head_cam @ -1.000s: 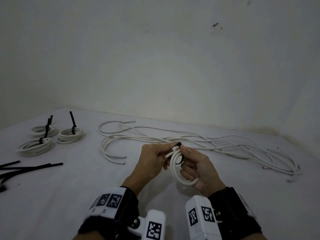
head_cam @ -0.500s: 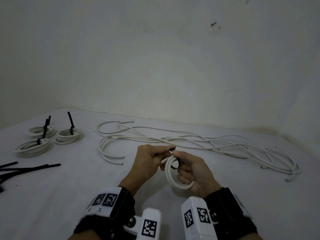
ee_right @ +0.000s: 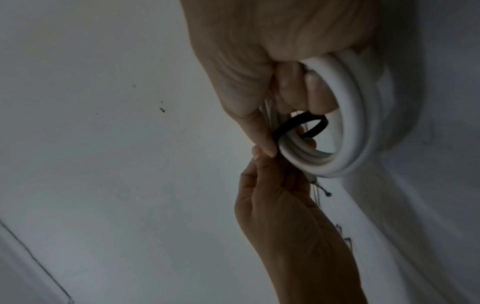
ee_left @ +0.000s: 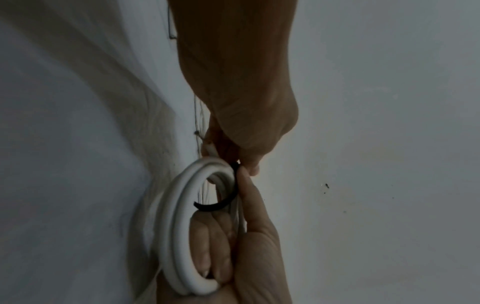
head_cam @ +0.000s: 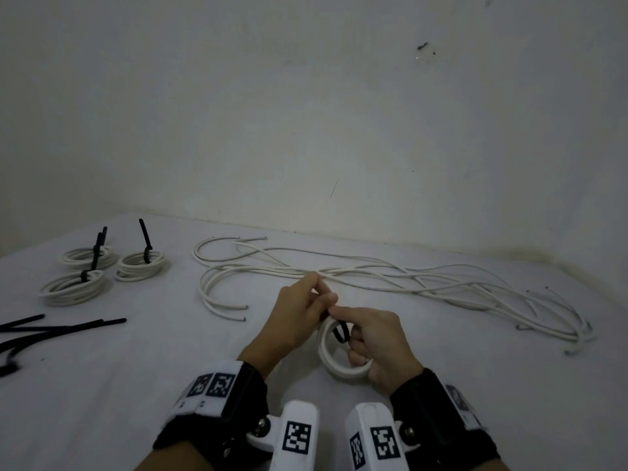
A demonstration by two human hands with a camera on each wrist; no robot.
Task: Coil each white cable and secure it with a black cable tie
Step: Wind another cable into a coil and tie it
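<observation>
My right hand [head_cam: 380, 338] grips the white coil [head_cam: 334, 363] at lower centre; my left hand [head_cam: 299, 314] pinches the black tie [head_cam: 341, 331]. No readable writing, only square wrist markers [head_cam: 297, 436].

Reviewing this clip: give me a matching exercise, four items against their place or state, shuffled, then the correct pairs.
Items
1. coil in hand
2. tied coils
3. loose cables
4. spare ties

States
A. black, lying unused at the table's left edge
B. white, spread uncoiled across the far table
C. gripped by the right hand, black tie looped around it
D. set down far left, tie tails sticking up

Pairs: 1-C, 2-D, 3-B, 4-A
</observation>
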